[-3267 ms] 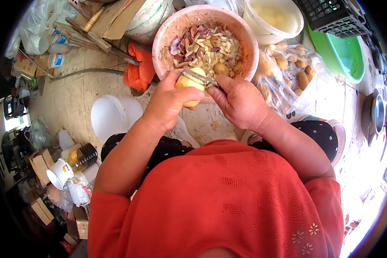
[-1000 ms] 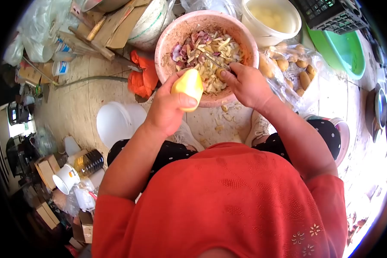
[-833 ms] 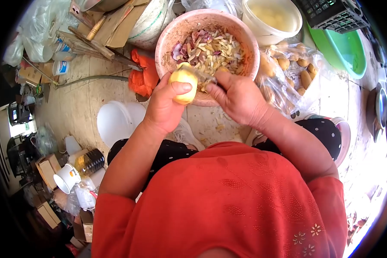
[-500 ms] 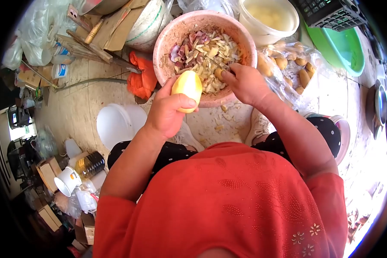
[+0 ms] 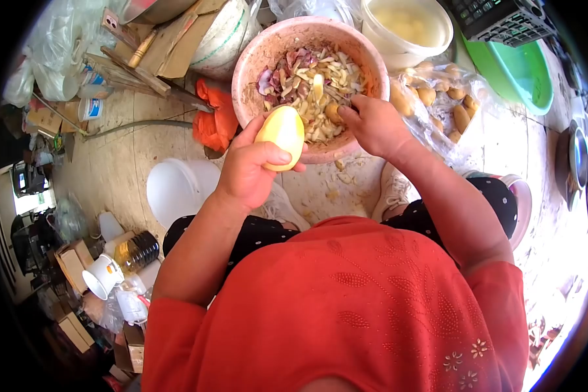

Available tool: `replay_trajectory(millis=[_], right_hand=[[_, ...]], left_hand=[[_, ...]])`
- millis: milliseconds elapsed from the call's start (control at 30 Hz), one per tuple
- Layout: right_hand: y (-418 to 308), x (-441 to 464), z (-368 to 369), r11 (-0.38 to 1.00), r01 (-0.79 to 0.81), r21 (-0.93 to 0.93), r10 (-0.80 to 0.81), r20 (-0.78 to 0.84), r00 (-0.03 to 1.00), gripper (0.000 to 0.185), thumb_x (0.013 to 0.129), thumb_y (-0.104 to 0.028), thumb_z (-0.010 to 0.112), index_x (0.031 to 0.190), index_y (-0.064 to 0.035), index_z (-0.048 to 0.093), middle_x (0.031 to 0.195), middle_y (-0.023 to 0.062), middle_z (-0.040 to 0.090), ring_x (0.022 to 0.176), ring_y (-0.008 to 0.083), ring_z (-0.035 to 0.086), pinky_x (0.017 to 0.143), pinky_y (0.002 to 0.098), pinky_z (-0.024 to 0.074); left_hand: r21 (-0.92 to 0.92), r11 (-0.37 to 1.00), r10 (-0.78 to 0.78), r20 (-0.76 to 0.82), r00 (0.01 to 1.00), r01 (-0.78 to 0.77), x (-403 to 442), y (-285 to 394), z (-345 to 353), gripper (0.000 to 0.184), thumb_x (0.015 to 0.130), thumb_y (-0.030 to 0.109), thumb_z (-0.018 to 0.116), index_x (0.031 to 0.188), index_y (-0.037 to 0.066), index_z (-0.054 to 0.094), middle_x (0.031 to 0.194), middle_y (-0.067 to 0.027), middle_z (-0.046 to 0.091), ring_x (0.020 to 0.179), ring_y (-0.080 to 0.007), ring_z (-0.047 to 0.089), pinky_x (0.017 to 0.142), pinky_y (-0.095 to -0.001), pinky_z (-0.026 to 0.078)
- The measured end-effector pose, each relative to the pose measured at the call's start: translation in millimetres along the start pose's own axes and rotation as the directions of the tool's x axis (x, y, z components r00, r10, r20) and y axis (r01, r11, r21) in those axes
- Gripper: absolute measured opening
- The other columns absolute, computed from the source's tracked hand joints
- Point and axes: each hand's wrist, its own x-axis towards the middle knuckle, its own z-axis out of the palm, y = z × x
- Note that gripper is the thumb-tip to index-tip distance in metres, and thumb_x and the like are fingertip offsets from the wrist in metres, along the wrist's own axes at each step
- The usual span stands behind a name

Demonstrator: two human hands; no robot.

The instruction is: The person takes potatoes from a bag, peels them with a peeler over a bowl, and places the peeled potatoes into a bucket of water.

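Note:
My left hand [image 5: 245,168] is wrapped around a peeled yellow potato [image 5: 281,138], held upright at the near left rim of a pink basin [image 5: 247,81]. Over the right side of the basin, my right hand [image 5: 377,127] is closed on a small knife with a rounded brown handle end [image 5: 334,113]. Its blade is hard to make out against the contents. A pale yellow strip [image 5: 317,88] shows just beyond it, apart from the potato. Below lie many potato peelings [image 5: 343,75] and some purplish peels [image 5: 284,75].
A white bucket [image 5: 370,40] holds yellowish pieces in liquid. Unpeeled potatoes [image 5: 460,117] lie in clear plastic at the right, near a green tub [image 5: 539,98]. An orange-red bag [image 5: 215,121] and a white bucket [image 5: 170,189] stand at the left. Peel scraps dot the floor between my shoes.
My left hand and the potato have shifted slightly left and turned a little. My right hand has tilted, and the blade seen before is now less distinct, with a pale strip near it.

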Motion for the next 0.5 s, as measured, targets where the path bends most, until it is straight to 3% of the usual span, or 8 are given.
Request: replay_trajectory(millis=[133,267,367,433,500], right_hand=[[-30,-18,-4,0.990,0.096,0.104,-0.097,0.005,0.995,0.031,0.094,-0.033,0.051,0.092,-0.0031,0.060,0.084,0.0239,0.065,0.081,0.0422,0.063,0.074,0.0499,0.0496],[-41,-34,7,0.953,0.260,0.156,-0.258,-0.030,0.966,0.031,0.093,-0.034,0.055,0.088,-0.0040,0.057,0.079,0.0216,0.064,0.078,0.0411,0.063,0.070,0.0482,0.0503],[-40,-35,2,0.975,0.212,0.068,-0.212,0.000,0.977,0.032,0.093,-0.034,0.054,0.089,-0.0032,0.058,0.080,0.0220,0.065,0.078,0.0415,0.063,0.071,0.0491,0.0499],[-17,-13,6,0.993,0.117,0.023,-0.118,0.024,0.993,0.032,0.094,-0.034,0.053,0.089,-0.0026,0.058,0.081,0.0227,0.065,0.079,0.0418,0.063,0.072,0.0496,0.0496],[-9,-7,5,1.000,0.021,-0.020,-0.020,0.025,0.999,0.033,0.094,-0.034,0.052,0.089,-0.0021,0.058,0.081,0.0234,0.065,0.079,0.0422,0.063,0.072,0.0501,0.0493]], left_hand=[[-0.118,0.993,0.015,-0.056,0.998,-0.022,6,-1,-7,0.055,0.076,0.013,0.062,0.127,0.003,0.046,0.106,-0.0124,0.061,0.089,-0.0206,0.061,0.068,-0.0348,0.050],[-0.077,0.997,-0.010,-0.070,0.998,0.004,5,-2,-5,0.056,0.075,0.014,0.063,0.127,0.003,0.046,0.107,-0.0129,0.061,0.085,-0.0195,0.060,0.066,-0.0340,0.049],[-0.008,1.000,-0.031,-0.088,0.996,0.030,2,-4,-4,0.057,0.075,0.013,0.062,0.129,0.003,0.045,0.110,-0.0144,0.061,0.085,-0.0208,0.061,0.067,-0.0340,0.050],[-0.039,0.999,0.017,0.063,0.998,-0.015,-2,-3,-3,0.059,0.074,0.012,0.062,0.130,0.002,0.044,0.111,-0.0155,0.060,0.085,-0.0226,0.063,0.066,-0.0330,0.050],[-0.065,0.998,0.021,0.099,0.995,-0.015,0,1,-2,0.059,0.075,0.013,0.061,0.130,0.002,0.043,0.112,-0.0160,0.060,0.086,-0.0234,0.063,0.066,-0.0329,0.051]])
